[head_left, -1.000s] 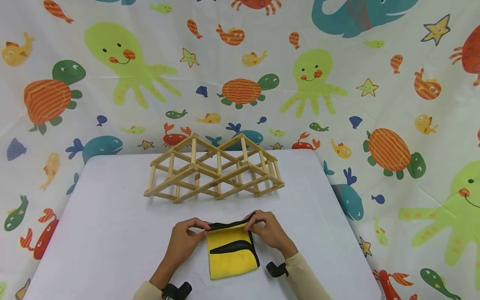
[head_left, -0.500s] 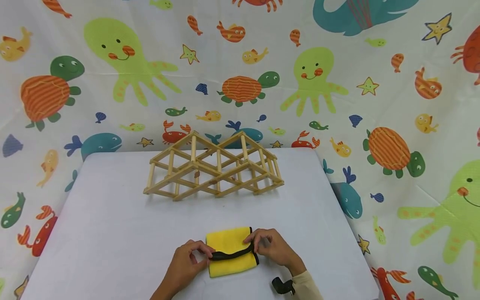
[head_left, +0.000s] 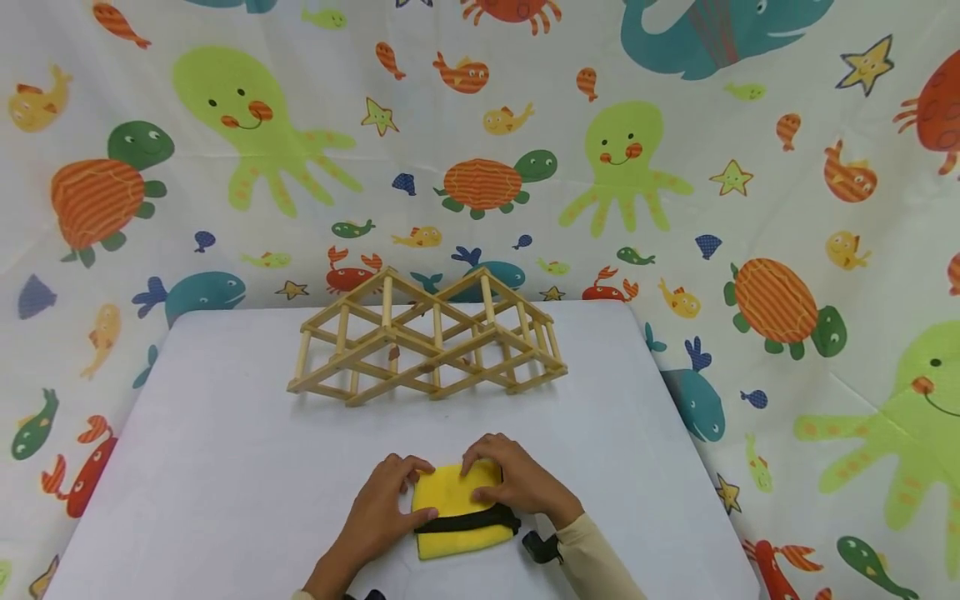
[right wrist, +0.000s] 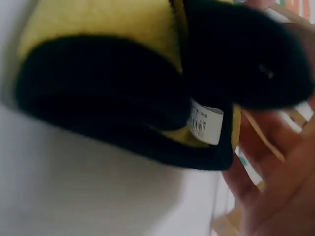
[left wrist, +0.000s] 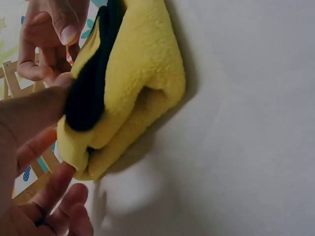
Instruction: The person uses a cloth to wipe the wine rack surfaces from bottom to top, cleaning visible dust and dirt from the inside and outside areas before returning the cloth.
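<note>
Left hand (head_left: pixel 382 510), right hand (head_left: pixel 522 477) pinched edges of yellow cloth (head_left: pixel 450 490) between thumbs and fingers; uneven pull risked skewing black edging (head_left: pixel 465 522).

Looks forward and down from the head, well above the table (head_left: pixel 225 417), far enough off to take in left hand (head_left: pixel 378 512), right hand (head_left: pixel 521 482), folded yellow cloth (head_left: pixel 452 492), wooden frame (head_left: pixel 438 343) beyond and patterned backdrop (head_left: pixel 480 100). Looks from close in at the left wrist, tipped sideways, across the cloth toward the right hand, with table at right and slivers of frame and backdrop at left; looks closer still at the right wrist, likewise tipped, blurred, onto black edging (right wrist: pixel 98 83) and printed label (right wrist: pixel 207 124). Shares cloth, frame and backdrop among all three, both hands between head and left wrist.
</note>
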The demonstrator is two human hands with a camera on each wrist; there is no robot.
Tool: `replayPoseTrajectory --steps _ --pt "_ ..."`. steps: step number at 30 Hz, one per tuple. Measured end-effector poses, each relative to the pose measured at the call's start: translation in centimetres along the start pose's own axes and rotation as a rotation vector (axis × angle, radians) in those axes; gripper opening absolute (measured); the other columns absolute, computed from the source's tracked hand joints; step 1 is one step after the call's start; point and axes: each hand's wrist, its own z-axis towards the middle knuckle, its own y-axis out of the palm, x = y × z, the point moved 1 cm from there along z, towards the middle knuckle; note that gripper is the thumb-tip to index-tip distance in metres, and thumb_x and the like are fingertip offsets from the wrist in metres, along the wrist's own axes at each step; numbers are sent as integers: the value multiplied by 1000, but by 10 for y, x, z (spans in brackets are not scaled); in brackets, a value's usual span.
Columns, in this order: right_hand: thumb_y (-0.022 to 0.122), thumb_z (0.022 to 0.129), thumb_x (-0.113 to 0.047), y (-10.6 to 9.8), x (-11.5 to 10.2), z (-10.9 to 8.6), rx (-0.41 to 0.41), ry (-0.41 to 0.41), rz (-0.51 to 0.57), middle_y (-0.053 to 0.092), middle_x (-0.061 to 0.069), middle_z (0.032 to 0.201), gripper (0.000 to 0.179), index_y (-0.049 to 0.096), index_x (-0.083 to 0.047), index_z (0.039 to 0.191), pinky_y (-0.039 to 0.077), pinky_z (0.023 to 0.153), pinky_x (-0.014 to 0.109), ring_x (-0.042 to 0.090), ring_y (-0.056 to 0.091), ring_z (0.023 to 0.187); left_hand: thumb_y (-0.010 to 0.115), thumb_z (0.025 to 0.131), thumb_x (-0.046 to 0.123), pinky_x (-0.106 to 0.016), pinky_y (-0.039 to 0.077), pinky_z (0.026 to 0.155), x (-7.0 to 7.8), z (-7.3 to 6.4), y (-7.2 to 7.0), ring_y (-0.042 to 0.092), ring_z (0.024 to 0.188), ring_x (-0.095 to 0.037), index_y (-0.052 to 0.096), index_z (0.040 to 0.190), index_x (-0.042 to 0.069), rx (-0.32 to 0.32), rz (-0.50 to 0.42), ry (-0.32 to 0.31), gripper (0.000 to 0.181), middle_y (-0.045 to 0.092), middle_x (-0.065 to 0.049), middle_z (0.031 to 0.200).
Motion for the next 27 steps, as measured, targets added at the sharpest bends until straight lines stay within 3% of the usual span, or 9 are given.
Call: replayPoseTrajectory --steps 4,11,16,22,27 --pt "84 90 -8 2 0 4 -118 3 -7 65 -4 136 25 71 -24 105 43 118 45 14 54 132 100 71 42 -29 50 85 -1 0 5 48 98 -9 61 114 34 -49 30 -17 58 51 5 114" --pt "82 90 -7 0 1 9 -184 78 -51 60 -7 134 24 74 -29 96 36 114 51 13 48 132 102 68 40 -26 48 76 1 3 4 51 92 -11 52 128 25 -100 22 -49 80 55 1 110" --pt "83 90 -11 -6 -1 13 -266 84 -41 63 -17 124 23 80 -33 94 36 108 43 5 48 119 100 72 26 -25 47 74 4 4 3 52 90 -12 47 132 27 -143 -19 16 80 50 1 106" --pt "82 90 -16 -10 0 22 -395 -8 -45 68 -18 119 23 85 -34 104 35 100 30 1 47 109 96 77 10 -21 47 69 11 4 0 51 85 -10 45 129 28 -143 -96 107 74 44 3 106" --pt "76 94 -5 -6 -1 28 -485 -87 83 71 -11 124 28 85 -22 113 44 105 21 -4 55 111 96 74 2 -23 54 77 18 7 -9 54 90 -8 47 127 28 -114 -115 167 76 47 4 112"
